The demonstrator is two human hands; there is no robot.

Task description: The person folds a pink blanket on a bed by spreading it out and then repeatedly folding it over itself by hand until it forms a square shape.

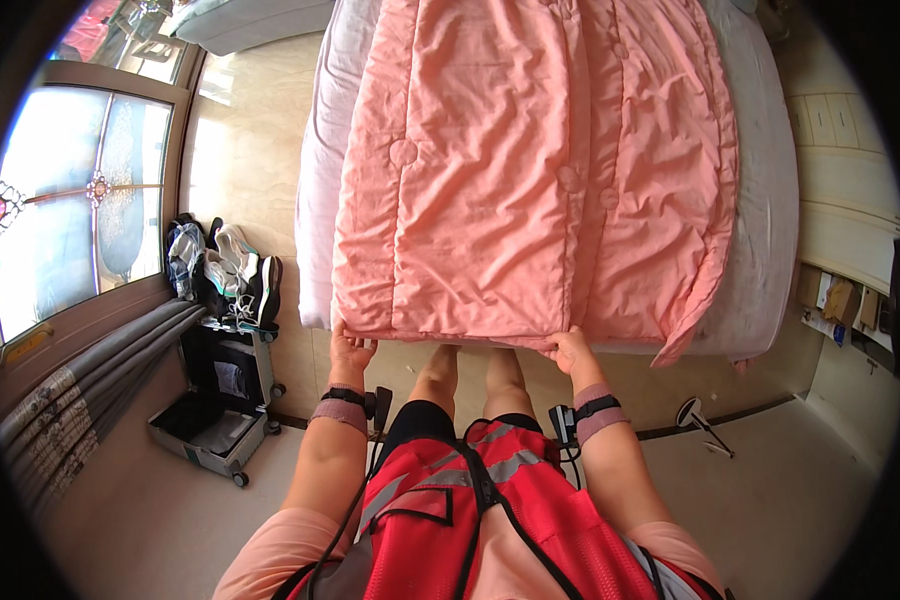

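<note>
A pink quilt (485, 200) lies over the bed, its left part folded into a long panel and its right part spread flatter with a loose corner hanging at the near right. My left hand (351, 352) pinches the near left corner of the folded panel. At that panel's near right corner, my right hand (570, 352) grips the edge, fingers closed on the cloth. Between the hands the quilt's near edge runs nearly straight. Under the quilt, a pale lilac sheet (317, 220) covers the mattress and shows along both sides.
An open suitcase (210, 420) stands on the floor at left, with shoes (235, 265) heaped beyond it beside a glazed door (80, 190). Grey curtains (100, 370) hang near. A thin stand with a round end (705, 425) lies at right, near a cabinet (850, 220).
</note>
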